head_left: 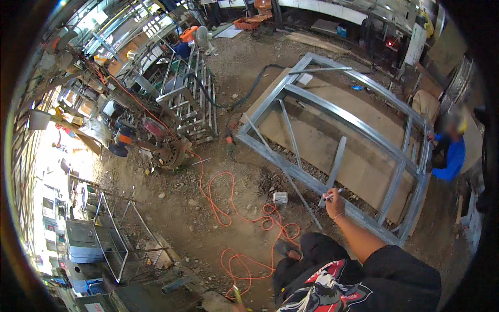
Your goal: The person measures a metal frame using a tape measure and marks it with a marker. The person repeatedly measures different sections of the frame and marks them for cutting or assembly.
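Note:
My right hand [334, 207] is closed around a marker pen [328, 197], held just over the near side of a large galvanized steel frame [317, 183]. The frame lies across the ground, with long rails and crosspieces. Close to my hand, a loose metal bar [337, 162] slants over the near rail. A thinner bar [291, 179] leans across the same rail toward my feet. At the bottom edge, only a little of my left hand [240, 308] shows, with a thin yellow strip [237, 294] sticking up from it; most of the fingers are cut off.
An orange cord [232, 195] lies tangled on the dirt beside my foot. Brown board [358, 140] lies under the frame. A person in blue [451, 156] crouches at its far right end, hands near it. Metal racks [189, 106] and machinery [156, 138] stand left.

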`<action>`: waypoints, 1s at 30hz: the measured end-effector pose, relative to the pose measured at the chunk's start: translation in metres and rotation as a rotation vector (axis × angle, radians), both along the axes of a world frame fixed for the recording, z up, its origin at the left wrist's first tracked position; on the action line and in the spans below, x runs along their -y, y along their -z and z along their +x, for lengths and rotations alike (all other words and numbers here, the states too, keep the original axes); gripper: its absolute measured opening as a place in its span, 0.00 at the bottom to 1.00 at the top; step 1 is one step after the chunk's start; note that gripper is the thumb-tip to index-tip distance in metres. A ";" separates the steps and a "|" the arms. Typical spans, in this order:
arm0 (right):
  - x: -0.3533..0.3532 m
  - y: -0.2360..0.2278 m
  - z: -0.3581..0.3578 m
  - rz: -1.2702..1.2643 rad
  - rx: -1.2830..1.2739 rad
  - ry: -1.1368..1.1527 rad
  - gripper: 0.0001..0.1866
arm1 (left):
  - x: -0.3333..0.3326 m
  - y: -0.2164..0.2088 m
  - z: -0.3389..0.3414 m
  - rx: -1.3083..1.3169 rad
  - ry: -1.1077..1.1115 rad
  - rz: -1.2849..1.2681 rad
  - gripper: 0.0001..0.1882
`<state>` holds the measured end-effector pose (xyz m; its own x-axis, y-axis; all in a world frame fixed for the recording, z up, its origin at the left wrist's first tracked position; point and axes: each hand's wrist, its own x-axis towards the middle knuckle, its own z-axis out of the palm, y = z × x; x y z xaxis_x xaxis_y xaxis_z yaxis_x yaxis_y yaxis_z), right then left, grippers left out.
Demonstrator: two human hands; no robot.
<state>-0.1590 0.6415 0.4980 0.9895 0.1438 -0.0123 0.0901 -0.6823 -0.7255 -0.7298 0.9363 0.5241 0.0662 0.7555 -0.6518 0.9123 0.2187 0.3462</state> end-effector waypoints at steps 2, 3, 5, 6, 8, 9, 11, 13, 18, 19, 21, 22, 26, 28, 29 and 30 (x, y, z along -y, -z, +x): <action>-0.038 0.006 -0.002 0.015 -0.037 0.027 0.19 | -0.097 -0.030 -0.003 -0.204 0.173 0.169 0.21; -0.049 0.005 -0.001 0.009 -0.039 0.026 0.19 | -0.149 -0.037 0.017 -0.216 0.272 0.287 0.22; -0.080 0.008 0.004 0.014 -0.059 0.016 0.19 | -0.241 -0.057 0.083 -0.056 0.377 0.501 0.18; -0.095 0.018 0.011 -0.050 -0.039 0.022 0.18 | -0.284 -0.059 0.117 -0.121 0.619 0.564 0.16; -0.129 0.030 0.017 -0.026 -0.093 0.067 0.18 | -0.345 -0.061 0.189 0.027 0.714 0.622 0.15; -0.144 0.037 0.029 -0.016 -0.111 0.090 0.18 | -0.359 -0.067 0.246 0.171 0.584 0.505 0.16; -0.169 0.070 0.046 -0.016 -0.123 0.124 0.18 | -0.386 -0.069 0.348 0.380 0.327 0.206 0.18; -0.208 0.106 0.074 -0.010 -0.082 0.134 0.19 | -0.403 -0.030 0.417 0.505 0.374 0.230 0.19; -0.335 0.162 0.154 -0.098 -0.222 0.183 0.18 | -0.423 0.062 0.508 0.511 0.391 -0.258 0.12; -0.355 0.174 0.173 -0.118 -0.326 0.192 0.19 | -0.416 0.059 0.527 0.453 0.412 -0.250 0.15; -0.398 0.199 0.208 -0.158 -0.367 0.124 0.22 | -0.415 0.064 0.550 0.405 0.441 -0.271 0.18; -0.421 0.204 0.224 -0.139 -0.368 0.089 0.22 | -0.431 0.081 0.540 0.400 0.447 -0.301 0.18; -0.501 0.274 0.305 -0.185 -0.376 0.108 0.23 | -0.496 0.126 0.551 0.201 0.456 -0.386 0.16; -0.538 0.288 0.342 -0.068 -0.366 0.136 0.22 | -0.526 0.156 0.556 0.212 0.697 -0.280 0.16; -0.545 0.310 0.355 -0.081 -0.343 0.134 0.22 | -0.542 0.168 0.555 0.214 0.840 -0.242 0.16; -0.552 0.337 0.371 -0.092 -0.305 0.124 0.22 | -0.528 0.135 0.612 0.158 0.292 -0.533 0.14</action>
<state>0.2124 1.1934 0.1610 0.9481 0.0068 -0.3179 -0.2097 -0.7382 -0.6412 -0.1177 1.4646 0.3890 0.3475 0.2659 -0.8992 0.9070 0.1479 0.3943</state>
